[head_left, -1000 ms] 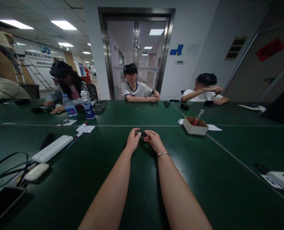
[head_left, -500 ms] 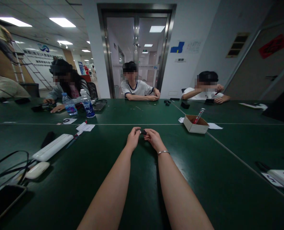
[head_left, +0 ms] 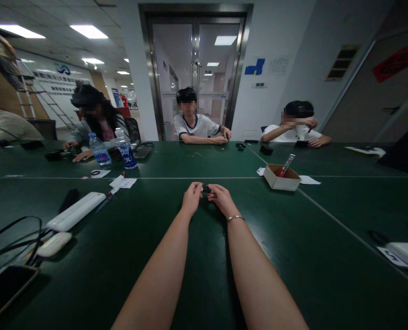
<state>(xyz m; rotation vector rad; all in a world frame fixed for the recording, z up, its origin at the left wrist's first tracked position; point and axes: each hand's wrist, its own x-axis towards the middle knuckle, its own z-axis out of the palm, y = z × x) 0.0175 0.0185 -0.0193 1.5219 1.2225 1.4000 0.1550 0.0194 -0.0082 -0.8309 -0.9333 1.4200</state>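
Above the green table (head_left: 204,256), the left hand (head_left: 191,199) and right hand (head_left: 221,198) met, fingertips of both pinching one small black part (head_left: 206,189). A cardboard box (head_left: 281,178) sat at two o'clock, well apart.

Head cam dipped a touch: left hand (head_left: 192,198), right hand (head_left: 222,199) & the small black plastic part (head_left: 206,188) pinched betw. them sit slightly higher in frame. At far edge of dark green table (head_left: 293,256), co-worker in white tee (head_left: 194,124) lifted one hand (head_left: 227,133) off the top.
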